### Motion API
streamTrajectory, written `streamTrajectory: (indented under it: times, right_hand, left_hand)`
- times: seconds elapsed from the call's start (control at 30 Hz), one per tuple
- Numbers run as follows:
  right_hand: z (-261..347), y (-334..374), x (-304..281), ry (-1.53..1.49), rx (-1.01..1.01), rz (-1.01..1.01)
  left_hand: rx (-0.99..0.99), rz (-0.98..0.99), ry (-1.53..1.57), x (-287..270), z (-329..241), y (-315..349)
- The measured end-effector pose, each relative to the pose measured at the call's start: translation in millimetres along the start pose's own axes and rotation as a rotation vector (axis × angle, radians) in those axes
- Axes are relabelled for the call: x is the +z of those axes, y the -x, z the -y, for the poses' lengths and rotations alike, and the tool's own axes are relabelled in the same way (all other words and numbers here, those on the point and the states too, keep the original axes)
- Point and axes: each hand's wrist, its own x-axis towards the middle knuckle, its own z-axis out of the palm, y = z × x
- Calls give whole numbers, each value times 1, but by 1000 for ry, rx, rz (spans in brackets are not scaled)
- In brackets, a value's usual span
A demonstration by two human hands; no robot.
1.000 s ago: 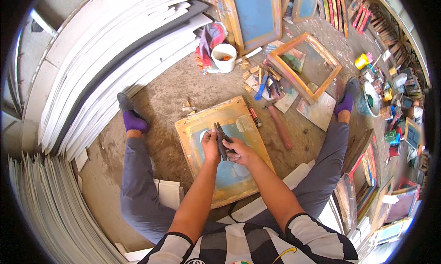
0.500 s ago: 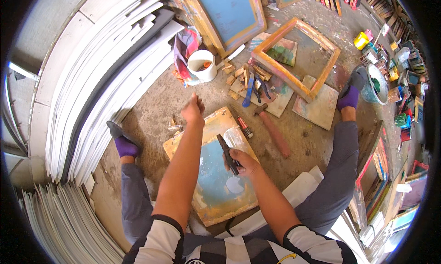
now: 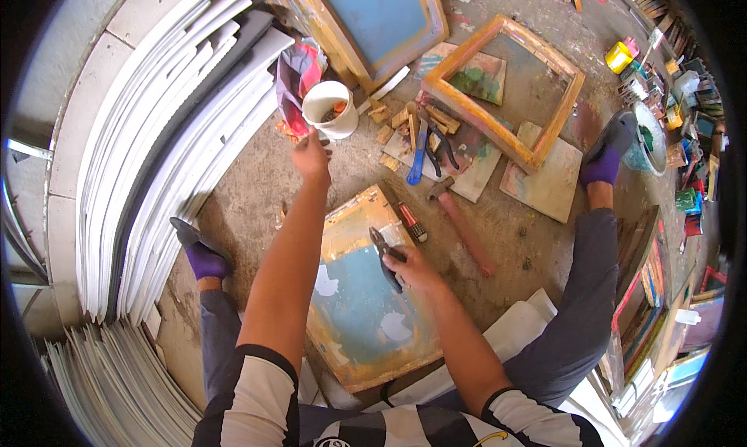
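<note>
My left hand [image 3: 312,161] is stretched out just in front of the white bucket [image 3: 344,125] and the red and grey bag [image 3: 286,89]. Its fingers are pinched together; what they hold, if anything, is too small to make out. In my right hand [image 3: 412,271] is a pair of dark-handled pliers [image 3: 380,245], jaws pointing away from me. Beneath it, a wooden frame with a blue mesh panel [image 3: 354,280] lies flat between my legs, pale patches on the blue. A red and black handheld tool [image 3: 412,223] and a hammer [image 3: 464,235] lie to its right.
Wood scraps, a blue-handled tool [image 3: 418,161] and another pair of pliers [image 3: 446,145] lie beyond the hammer. An open wooden frame [image 3: 532,150] rests on painted boards. White sheets [image 3: 179,128] are stacked at left. Paint pots and a tub [image 3: 647,140] stand at far right.
My left hand has moved away from the frame, farther out and leftward to the bucket. The pliers have turned in my right hand, so their jaws now show.
</note>
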Motion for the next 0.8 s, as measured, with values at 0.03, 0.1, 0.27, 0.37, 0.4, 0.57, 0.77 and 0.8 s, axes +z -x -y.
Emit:
streamTrajectory:
  times: [0.03, 0.1, 0.27, 0.37, 0.4, 0.57, 0.77, 0.8]
  right_hand:
    - [1, -3, 0, 85, -89, -112]
    - [17, -7, -1, 280, -224, -253]
    - [55, -19, -19, 660, -153, -342]
    - [40, -38, -31, 670, -265, -323]
    - [35, -40, -32, 668, -294, -324]
    - [29, -45, -34, 654, -371, -339]
    - [45, -47, -33, 722, -282, -324]
    - [43, -50, -34, 735, -313, -330]
  left_hand:
    - [88, 49, -84, -10, 13, 11]
    - [363, 74, -325, -43, 64, 34]
    - [182, 223, -480, -61, 77, 174]
    - [-213, 459, -281, -55, 78, 222]
    - [-248, 444, -195, -50, 79, 231]
    - [-274, 378, -7, -35, 87, 249]
    - [-198, 235, 40, -28, 97, 256]
    - [-208, 206, 47, -26, 96, 259]
